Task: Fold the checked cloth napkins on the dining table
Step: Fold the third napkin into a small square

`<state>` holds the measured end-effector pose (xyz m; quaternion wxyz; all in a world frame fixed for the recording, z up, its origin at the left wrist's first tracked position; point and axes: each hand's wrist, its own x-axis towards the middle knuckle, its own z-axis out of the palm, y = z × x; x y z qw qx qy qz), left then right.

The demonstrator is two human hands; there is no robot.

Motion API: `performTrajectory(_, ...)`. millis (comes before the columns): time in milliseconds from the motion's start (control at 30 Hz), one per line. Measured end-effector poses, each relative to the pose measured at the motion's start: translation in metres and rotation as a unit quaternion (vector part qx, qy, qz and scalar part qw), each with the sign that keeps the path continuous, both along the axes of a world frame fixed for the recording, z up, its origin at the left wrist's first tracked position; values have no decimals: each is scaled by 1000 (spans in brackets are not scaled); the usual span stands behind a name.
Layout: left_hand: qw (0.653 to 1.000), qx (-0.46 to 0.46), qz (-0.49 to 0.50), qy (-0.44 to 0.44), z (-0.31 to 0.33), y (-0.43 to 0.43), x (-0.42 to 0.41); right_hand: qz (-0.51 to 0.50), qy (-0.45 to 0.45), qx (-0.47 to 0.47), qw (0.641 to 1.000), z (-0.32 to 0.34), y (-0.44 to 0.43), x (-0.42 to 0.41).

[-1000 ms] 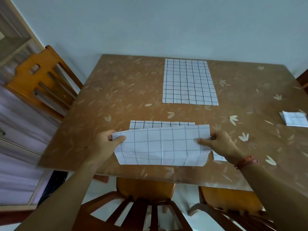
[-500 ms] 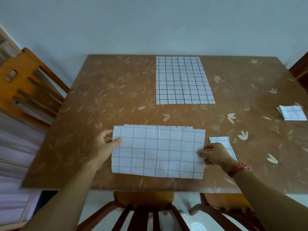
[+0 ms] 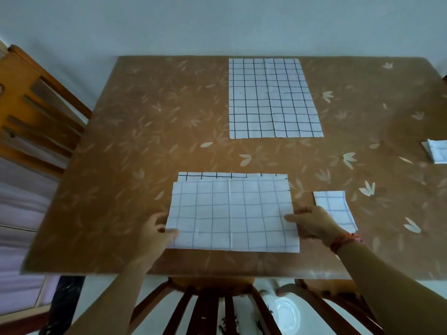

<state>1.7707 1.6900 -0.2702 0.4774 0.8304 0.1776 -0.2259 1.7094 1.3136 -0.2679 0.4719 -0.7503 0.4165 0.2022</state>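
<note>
while the half-folded napkin [image 3: 232, 213] lies flat on the table [image 3: 135, 146] between the two hands, the left hand [image 3: 154, 234] pinches its left edge, thumb laid on top of the cloth and the other fingers curled just outside it. the right hand [image 3: 314, 223] pinches the right edge the same way, thumb on the cloth. the top layer stops short of the far edge, and a strip of the lower layer with darker lines shows beyond the fingers. a red thread band [image 3: 344, 240] circles the right wrist. just outside the right hand, partly hidden by it, lies a small folded napkin [image 3: 335, 206]. well beyond both hands an open napkin [image 3: 273, 97] lies spread flat. far out past the right hand another folded napkin [image 3: 436, 154] is cut off by the frame edge. a wooden chair [image 3: 210, 305] stands below the wrists.
</note>
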Motion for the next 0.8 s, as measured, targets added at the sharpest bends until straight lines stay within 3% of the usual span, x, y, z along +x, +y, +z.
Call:
performTrajectory(167, 1000, -6, -8, -4, -1, 7, -4, 47, 71, -4, 996, -8, -1, -30)
performTrajectory(367, 998, 4, -18, -56, -1, -2, -5, 32, 51, -45, 997, -10, -1, -32)
performTrajectory(500, 986, 72, -54, -142, -3, -11, -4, 46, 27, -92, 994, -5, 0, -32)
performTrajectory(633, 932, 165, -178, -268, -3, -16, -15, 113, -35, -212, 970, 4, 9, -36)
performTrajectory(800, 828, 183, -401, -347, -20, -48, -70, 192, -137, -243, 941, -1, 40, -45)
